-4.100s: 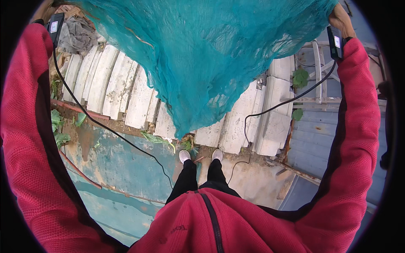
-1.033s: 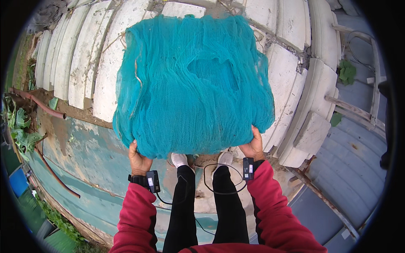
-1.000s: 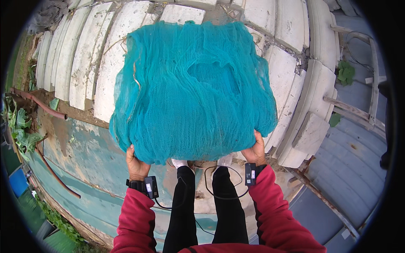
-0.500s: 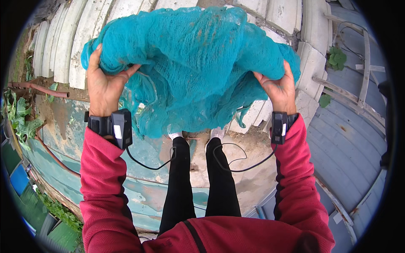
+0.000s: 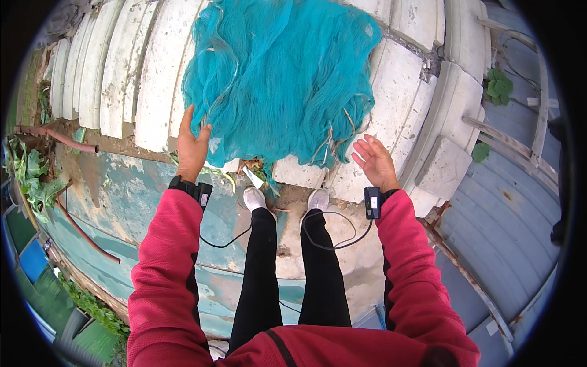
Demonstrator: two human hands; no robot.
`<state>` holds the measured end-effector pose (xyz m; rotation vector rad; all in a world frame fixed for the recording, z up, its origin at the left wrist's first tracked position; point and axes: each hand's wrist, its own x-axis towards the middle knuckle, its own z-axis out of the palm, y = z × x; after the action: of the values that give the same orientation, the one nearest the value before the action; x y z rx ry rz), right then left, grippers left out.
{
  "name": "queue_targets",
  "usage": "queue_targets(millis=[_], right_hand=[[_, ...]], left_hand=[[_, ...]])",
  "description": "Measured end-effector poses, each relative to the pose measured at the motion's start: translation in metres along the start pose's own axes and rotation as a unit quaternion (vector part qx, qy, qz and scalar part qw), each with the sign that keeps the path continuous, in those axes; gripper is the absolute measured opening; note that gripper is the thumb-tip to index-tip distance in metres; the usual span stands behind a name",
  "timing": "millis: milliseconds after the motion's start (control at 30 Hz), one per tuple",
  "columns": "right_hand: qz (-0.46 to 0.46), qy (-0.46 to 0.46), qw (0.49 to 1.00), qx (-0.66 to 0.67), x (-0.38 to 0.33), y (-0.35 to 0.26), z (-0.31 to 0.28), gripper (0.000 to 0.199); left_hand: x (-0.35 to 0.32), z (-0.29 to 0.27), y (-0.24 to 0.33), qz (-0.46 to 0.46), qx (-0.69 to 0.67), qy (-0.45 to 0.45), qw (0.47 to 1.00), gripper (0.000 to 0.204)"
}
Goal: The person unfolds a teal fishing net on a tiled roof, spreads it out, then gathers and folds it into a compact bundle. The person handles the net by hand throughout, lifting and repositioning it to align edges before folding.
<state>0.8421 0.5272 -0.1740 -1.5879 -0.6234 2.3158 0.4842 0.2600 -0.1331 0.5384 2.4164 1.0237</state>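
Note:
A teal mesh net (image 5: pixel 281 79) lies spread over pale concrete slabs in front of my feet, its near edge ragged with loose strands. At its near left corner is my left hand (image 5: pixel 192 144), thumb and fingers apart, its fingertips at the net's edge; whether they touch it I cannot tell. My right hand (image 5: pixel 375 160) hovers just off the near right corner, palm turned inward, fingers stretched out and holding nothing.
Several pale concrete slabs (image 5: pixel 162 92) lie side by side under and around the net. A rusty pipe (image 5: pixel 61 136) juts in at left beside leafy plants (image 5: pixel 30 174). At right are grey-blue sheets (image 5: pixel 507 214) with wooden strips. My shoes (image 5: pixel 254 199) stand near the net's edge.
The net, held up bunched between both hands before, now lies flat on the slabs farther forward. Both hands have let go and lowered, the right one moving inward.

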Motion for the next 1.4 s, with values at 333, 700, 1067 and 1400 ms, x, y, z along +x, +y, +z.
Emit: queue_targets(millis=[333, 700, 1067, 1400], right_hand=[[-0.055, 0.163, 0.963, -0.209, 0.083, 0.034, -0.039, 0.124], [0.018, -0.008, 0.992, 0.126, 0.158, 0.064, 0.024, 0.075], [-0.166, -0.2, 0.965, 0.035, 0.106, 0.0, 0.116, 0.058], [-0.168, -0.226, 0.622, -0.73, 0.141, 0.141, 0.315, 0.061]], left_hand=[[0.023, 0.111, 0.03, 0.257, 0.193, -0.043, 0.946, 0.086], [0.036, 0.205, -0.023, 0.027, 0.211, -0.266, 0.94, 0.092], [0.05, 0.258, -0.087, -0.077, -0.105, -0.337, 0.932, 0.07], [-0.037, 0.091, -0.141, -0.017, 0.145, -0.48, 0.865, 0.039]])
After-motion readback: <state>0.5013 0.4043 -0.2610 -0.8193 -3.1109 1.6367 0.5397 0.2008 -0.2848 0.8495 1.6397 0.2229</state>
